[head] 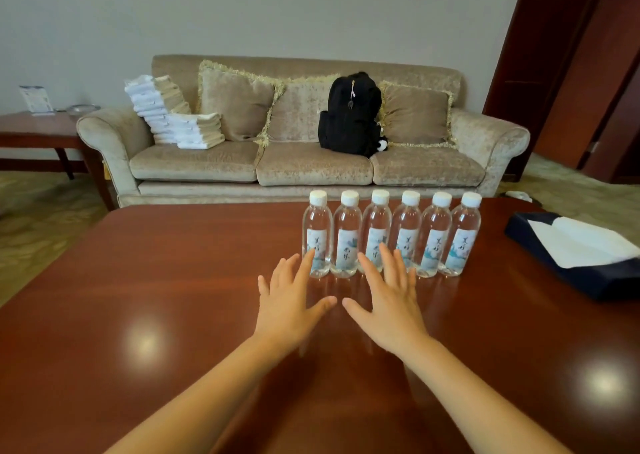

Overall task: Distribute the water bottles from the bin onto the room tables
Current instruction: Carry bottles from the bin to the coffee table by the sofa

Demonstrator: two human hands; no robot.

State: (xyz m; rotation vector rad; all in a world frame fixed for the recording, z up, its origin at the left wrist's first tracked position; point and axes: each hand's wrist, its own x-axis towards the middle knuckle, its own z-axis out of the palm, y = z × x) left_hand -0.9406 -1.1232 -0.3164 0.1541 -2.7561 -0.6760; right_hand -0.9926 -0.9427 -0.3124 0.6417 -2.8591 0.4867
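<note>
Several clear water bottles [405, 225] with white caps and pale blue labels stand upright in a tight row on the glossy reddish-brown table [173, 280]. My left hand [289, 301] hovers flat, fingers spread, its fingertips just in front of the leftmost bottle [317, 225]. My right hand [389, 298] is spread the same way, with its fingers overlapping the lower parts of the third and fourth bottles. Neither hand holds anything. Whether the fingertips touch the bottles is unclear.
A dark blue tissue box [588, 273] with white paper lies at the table's right edge. Behind the table stands a beige sofa [311, 166] bearing folded towels [173, 114], cushions and a black backpack [349, 114]. A wooden side table [34, 128] is at far left.
</note>
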